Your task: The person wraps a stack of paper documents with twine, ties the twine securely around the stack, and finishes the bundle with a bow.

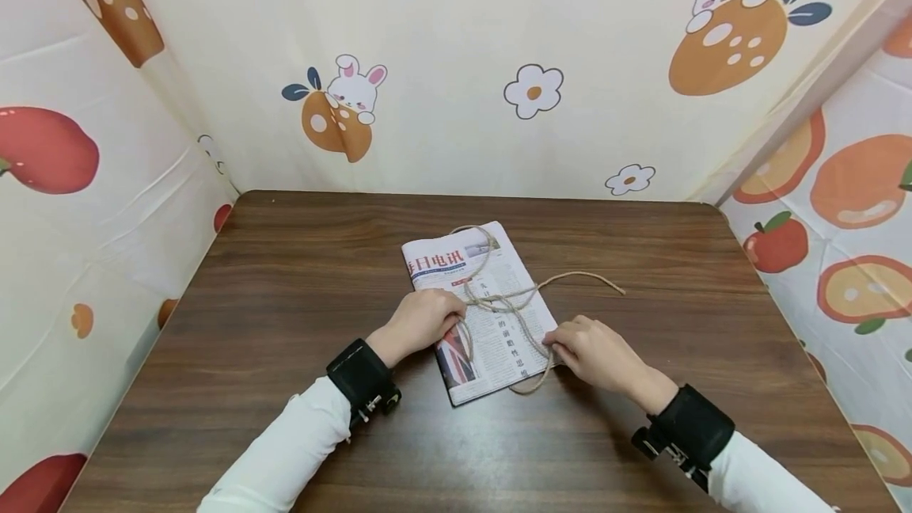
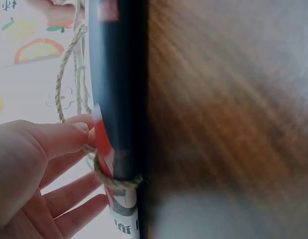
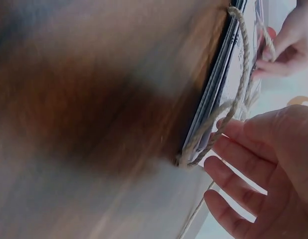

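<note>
A folded newspaper (image 1: 492, 374) lies tilted on the table, wrapped by a thin twine cord (image 1: 504, 304) that crosses and loops over its middle. At the paper's left edge, my left hand (image 1: 425, 319) pinches the twine between thumb and index finger; the left wrist view shows the cord (image 2: 60, 82) running from those fingertips and round the edge. My right hand (image 1: 594, 351) pinches a twine loop at the right edge. In the right wrist view, the cord (image 3: 243, 59) bends round the stacked paper layers, with the other right fingers spread loosely below.
One loose twine end stretches over the dark wooden table (image 1: 299, 283) to the right of the paper. A printed curtain (image 1: 456, 101) with rabbits and flowers hangs behind the table's far edge, and fruit-patterned cloth (image 1: 865, 299) hangs along both sides.
</note>
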`<state>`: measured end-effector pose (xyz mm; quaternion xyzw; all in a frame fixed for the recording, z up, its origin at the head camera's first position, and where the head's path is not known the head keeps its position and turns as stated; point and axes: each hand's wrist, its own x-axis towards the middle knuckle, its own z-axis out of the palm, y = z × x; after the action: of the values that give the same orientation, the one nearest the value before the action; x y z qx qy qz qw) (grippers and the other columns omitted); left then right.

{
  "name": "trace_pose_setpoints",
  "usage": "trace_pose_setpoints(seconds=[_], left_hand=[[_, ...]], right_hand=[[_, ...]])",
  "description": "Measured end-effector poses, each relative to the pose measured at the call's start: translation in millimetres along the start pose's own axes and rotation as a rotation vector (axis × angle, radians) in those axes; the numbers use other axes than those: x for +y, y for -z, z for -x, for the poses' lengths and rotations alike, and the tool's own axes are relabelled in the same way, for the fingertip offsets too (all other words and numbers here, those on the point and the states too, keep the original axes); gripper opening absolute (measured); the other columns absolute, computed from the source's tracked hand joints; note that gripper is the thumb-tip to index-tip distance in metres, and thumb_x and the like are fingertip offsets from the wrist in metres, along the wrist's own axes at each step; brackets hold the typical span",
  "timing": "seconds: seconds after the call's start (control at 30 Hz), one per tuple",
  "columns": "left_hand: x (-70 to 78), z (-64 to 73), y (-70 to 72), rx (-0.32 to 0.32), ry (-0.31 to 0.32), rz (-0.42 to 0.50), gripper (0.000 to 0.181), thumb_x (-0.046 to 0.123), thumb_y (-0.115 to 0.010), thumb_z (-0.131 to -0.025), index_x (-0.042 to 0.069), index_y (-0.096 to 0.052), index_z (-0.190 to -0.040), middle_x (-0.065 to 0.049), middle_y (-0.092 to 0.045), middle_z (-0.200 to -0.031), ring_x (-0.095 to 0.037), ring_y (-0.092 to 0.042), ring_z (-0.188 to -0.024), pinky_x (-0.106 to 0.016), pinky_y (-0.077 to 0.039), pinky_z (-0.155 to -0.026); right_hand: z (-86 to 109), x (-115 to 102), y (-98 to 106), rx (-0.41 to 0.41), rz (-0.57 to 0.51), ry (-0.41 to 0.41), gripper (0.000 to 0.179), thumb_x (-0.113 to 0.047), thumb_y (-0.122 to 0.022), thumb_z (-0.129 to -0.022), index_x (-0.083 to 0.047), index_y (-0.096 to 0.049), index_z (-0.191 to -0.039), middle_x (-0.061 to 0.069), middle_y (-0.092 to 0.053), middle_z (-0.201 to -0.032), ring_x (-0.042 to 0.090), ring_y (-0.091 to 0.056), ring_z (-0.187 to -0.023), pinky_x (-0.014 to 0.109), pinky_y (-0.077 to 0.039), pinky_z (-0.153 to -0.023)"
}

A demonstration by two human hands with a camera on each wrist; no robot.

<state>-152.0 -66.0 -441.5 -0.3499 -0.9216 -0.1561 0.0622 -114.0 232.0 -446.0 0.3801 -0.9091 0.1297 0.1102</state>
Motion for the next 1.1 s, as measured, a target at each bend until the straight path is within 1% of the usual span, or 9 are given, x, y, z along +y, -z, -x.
trace_pose_setpoints(seconds=[0.13,0.23,0.4,0.53,0.63,0.73,0.87,0.97,1.1], left_hand=[[-0.3,-3.8,2.7,-0.013,-0.006,-0.015,0.011,0.011,-0.063,-0.084,0.019,-0.067,-0.079,0.007,-0.066,-0.079,-0.011,-0.059,-0.070,-0.030,-0.046,-0.057],[-0.9,-5.5,4.3,-0.023,-0.004,-0.022,0.010,0.013,-0.062,-0.086,0.020,-0.067,-0.080,0.007,-0.066,-0.080,-0.012,-0.059,-0.069,-0.029,-0.045,-0.057],[-3.5,-7.3,4.3,-0.033,0.010,-0.001,0.009,0.015,-0.063,-0.086,0.020,-0.068,-0.082,0.006,-0.067,-0.083,-0.010,-0.058,-0.068,-0.028,-0.045,-0.058],[-5.5,-6.7,3.5,-0.025,0.014,0.019,0.008,0.015,-0.063,-0.086,0.021,-0.069,-0.084,0.006,-0.068,-0.086,-0.010,-0.061,-0.072,-0.029,-0.047,-0.061],[-6.6,-5.8,3.7,-0.022,0.010,0.025,0.009,0.015,-0.063,-0.086,0.021,-0.070,-0.086,0.006,-0.069,-0.091,-0.011,-0.063,-0.079,-0.030,-0.049,-0.065],[-6.7,-5.4,4.5,-0.026,-0.001,0.032,0.008,0.015,-0.063,-0.086,0.020,-0.069,-0.087,0.005,-0.068,-0.093,-0.012,-0.064,-0.084,-0.031,-0.050,-0.068],[-7.0,-4.2,4.0,-0.027,-0.016,0.045,0.009,0.015,-0.063,-0.087,0.019,-0.070,-0.089,0.004,-0.068,-0.095,-0.013,-0.064,-0.088,-0.032,-0.050,-0.072],[-7.2,-3.5,2.9,-0.019,-0.026,0.065,0.010,0.015,-0.063,-0.087,0.018,-0.071,-0.091,0.004,-0.068,-0.097,-0.013,-0.064,-0.090,-0.031,-0.050,-0.075],[-6.6,-3.4,3.0,0.000,-0.043,0.088,0.010,0.015,-0.062,-0.087,0.018,-0.071,-0.092,0.003,-0.068,-0.097,-0.014,-0.063,-0.091,-0.031,-0.050,-0.077]], right_hand=[[3.3,-6.7,-0.8,0.018,-0.009,0.017,0.013,-0.005,-0.069,-0.075,-0.013,-0.071,-0.085,-0.006,-0.065,-0.077,0.012,-0.057,-0.071,0.028,-0.046,-0.063],[4.0,-11.6,-0.9,0.010,-0.019,0.030,0.013,-0.005,-0.067,-0.076,-0.013,-0.071,-0.085,-0.006,-0.066,-0.078,0.012,-0.057,-0.072,0.029,-0.046,-0.064],[3.7,-20.4,-0.6,-0.020,-0.025,0.034,0.012,-0.007,-0.064,-0.078,-0.014,-0.071,-0.087,-0.006,-0.067,-0.081,0.011,-0.057,-0.075,0.030,-0.047,-0.067],[2.3,-22.4,-0.7,-0.011,-0.024,0.031,0.012,-0.007,-0.065,-0.078,-0.014,-0.070,-0.086,-0.007,-0.066,-0.081,0.010,-0.057,-0.074,0.029,-0.047,-0.065],[-2.1,-19.9,-0.6,0.012,-0.019,0.032,0.011,-0.007,-0.068,-0.076,-0.014,-0.069,-0.085,-0.007,-0.064,-0.079,0.010,-0.056,-0.071,0.028,-0.046,-0.063],[-10.6,-14.8,-0.1,0.041,-0.005,0.031,0.011,-0.006,-0.069,-0.075,-0.013,-0.068,-0.084,-0.005,-0.062,-0.077,0.011,-0.057,-0.069,0.027,-0.046,-0.060],[-25.1,-4.4,0.0,0.063,0.018,0.013,0.014,-0.005,-0.069,-0.075,-0.011,-0.067,-0.087,-0.001,-0.062,-0.082,0.015,-0.059,-0.073,0.029,-0.047,-0.059],[-34.7,4.1,-1.6,0.052,0.011,-0.002,0.015,-0.005,-0.069,-0.077,-0.011,-0.067,-0.091,0.002,-0.062,-0.087,0.018,-0.059,-0.076,0.030,-0.047,-0.062],[-42.4,12.6,-7.0,0.033,0.000,-0.002,0.015,-0.006,-0.069,-0.078,-0.012,-0.067,-0.091,0.002,-0.060,-0.087,0.018,-0.057,-0.076,0.031,-0.046,-0.063]])
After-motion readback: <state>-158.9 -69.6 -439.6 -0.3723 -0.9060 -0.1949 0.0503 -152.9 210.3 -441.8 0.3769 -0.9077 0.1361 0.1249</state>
